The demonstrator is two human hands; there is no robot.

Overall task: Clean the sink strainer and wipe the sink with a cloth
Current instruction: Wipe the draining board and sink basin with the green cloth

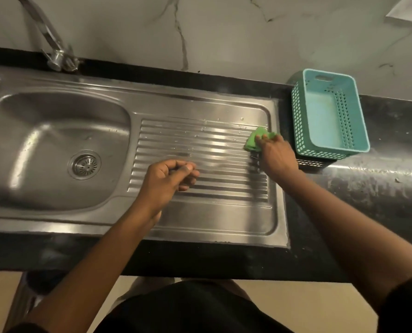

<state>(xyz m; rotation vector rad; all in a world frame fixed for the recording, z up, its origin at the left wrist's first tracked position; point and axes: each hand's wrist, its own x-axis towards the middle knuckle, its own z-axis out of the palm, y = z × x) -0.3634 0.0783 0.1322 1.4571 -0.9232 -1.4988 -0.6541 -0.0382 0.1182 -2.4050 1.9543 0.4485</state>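
Pale marble wall (224,32) backs a black counter (380,188) with a steel sink (32,121) set into it.

Of the two hands, the right hand (278,157) reaches to the far right end of the ribbed drainboard (200,143). It grips a bunched green cloth (253,141) and presses it down on the ridges near the board's far right corner, with two fingertips showing over the cloth's top.

The left hand (166,179) hovers over the near middle of the drainboard. Its fingers are curled in against the thumb. Something thin and dark may sit between them, but I cannot tell whether it holds anything.

Small water drops dot the far ridges of the drainboard, between the two hands and beyond.

Left of the drainboard lies the basin, and the round strainer (85,165) sits in its drain hole at the bottom, well apart from both hands. A chrome faucet (53,44) rises from the far rim above the basin.

Just right of the sink's edge a teal perforated basket (298,121) stands on the counter, near the right hand.
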